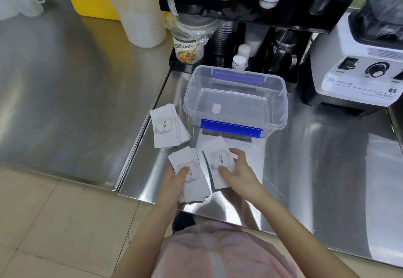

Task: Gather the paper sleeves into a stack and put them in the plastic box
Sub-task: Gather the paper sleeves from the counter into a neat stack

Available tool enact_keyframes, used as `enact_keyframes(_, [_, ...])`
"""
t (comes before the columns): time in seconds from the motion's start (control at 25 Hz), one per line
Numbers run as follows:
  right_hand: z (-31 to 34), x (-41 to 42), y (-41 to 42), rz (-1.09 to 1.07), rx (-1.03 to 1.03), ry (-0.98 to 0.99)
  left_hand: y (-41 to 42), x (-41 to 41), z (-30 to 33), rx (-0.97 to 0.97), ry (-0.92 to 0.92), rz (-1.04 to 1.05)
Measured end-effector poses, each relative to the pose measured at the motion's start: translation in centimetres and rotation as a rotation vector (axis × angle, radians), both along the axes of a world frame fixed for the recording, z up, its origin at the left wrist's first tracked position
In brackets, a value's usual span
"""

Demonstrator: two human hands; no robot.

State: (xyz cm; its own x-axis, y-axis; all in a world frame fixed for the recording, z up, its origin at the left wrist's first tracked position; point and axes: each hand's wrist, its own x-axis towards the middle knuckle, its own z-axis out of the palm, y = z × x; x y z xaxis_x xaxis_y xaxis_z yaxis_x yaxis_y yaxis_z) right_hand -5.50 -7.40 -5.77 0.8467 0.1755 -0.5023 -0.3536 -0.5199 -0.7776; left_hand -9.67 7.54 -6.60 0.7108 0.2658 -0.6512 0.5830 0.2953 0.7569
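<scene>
White paper sleeves printed "love." lie in three piles on the steel counter. One pile (166,128) sits untouched left of the clear plastic box (281,103), which stands open with blue clip handles and only a small white label inside. My left hand (174,179) grips the lower-left pile (192,182), thumb on top. My right hand (237,168) holds the middle pile (216,158) just in front of the box, thumb and fingers pinching its near right edge.
A white blender base (357,75) stands at the right. Behind the box are a black rack with cups and bottles (239,60), a printed drink cup (188,51) and a white roll (141,16). The counter steps down at a seam (141,136) on the left.
</scene>
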Motion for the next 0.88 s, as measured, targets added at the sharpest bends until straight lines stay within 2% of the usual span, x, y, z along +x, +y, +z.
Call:
enact_keyframes(0.08, [0.4, -0.3, 0.7, 0.017, 0.040, -0.020, -0.3, 0.2, 0.0, 0.011, -0.001, -0.015])
enact_keyframes(0.24, [-0.3, -1.2, 2.5, 0.036, -0.104, -0.208, -1.6, 0.7, 0.3, -0.037, -0.042, -0.027])
enact_keyframes(0.36, [-0.6, -2.2, 3.2, 0.053, -0.168, -0.224, -2.5, 0.8, 0.6, -0.074, -0.045, -0.036])
enact_keyframes(0.56, [0.3, -2.1, 3.0, -0.096, 0.086, -0.018, -3.1, 0.8, 0.7, -0.134, -0.041, -0.015])
enact_keyframes(0.72, [0.5, -2.0, 1.6, -0.159, 0.216, 0.199, -3.7, 0.9, 0.6, -0.187, -0.149, 0.045])
enact_keyframes(0.88, [0.8, -1.8, 0.0, -0.114, 0.265, 0.157, -3.3, 1.0, 0.3, -0.235, -0.216, -0.005])
